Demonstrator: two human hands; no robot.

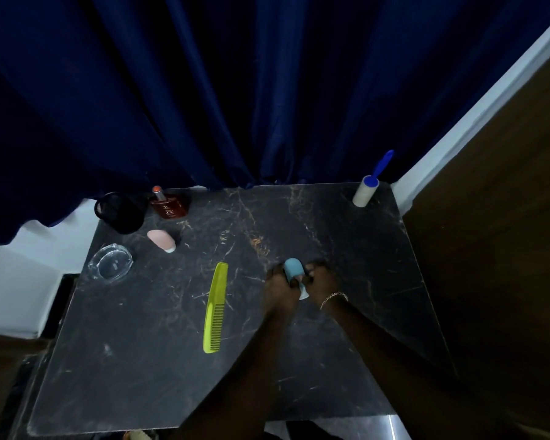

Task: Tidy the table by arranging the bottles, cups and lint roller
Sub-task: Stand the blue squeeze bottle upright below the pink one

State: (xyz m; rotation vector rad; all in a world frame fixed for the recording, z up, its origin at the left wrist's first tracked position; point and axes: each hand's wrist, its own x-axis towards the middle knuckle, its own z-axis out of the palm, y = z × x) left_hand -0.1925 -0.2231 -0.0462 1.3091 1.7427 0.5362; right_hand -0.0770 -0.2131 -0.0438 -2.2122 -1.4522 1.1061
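1. On the far left of the dark marbled worktop I see a black mesh cup standing at the back corner, with a clear glass dish nearer me along the left edge.
2. Just right of the mesh cup stands a brown perfume bottle with an orange-topped cap, close to the blue curtain.
3. In front of that bottle a small pink bottle lies on its side, white end pointing toward me.
4. A yellow-green comb lies lengthwise in the middle left, apart from everything else; it lies between the left-hand group and my hands.
5. My left hand and right hand meet right of centre, both closed around a small blue bottle. The left grip wraps its left side, the right grip its right side; a white end shows below the fingers. A chain bracelet sits on the right wrist.
6. The blue bottle has a rounded pale-blue top and sits tilted; I cannot tell whether it touches the worktop.
7. At the far right back corner the lint roller stands on its pale roll end, blue handle leaning up against the curtain, well apart from my hands.
8. Count: three bottles, one cup, one dish, one comb, one lint roller.
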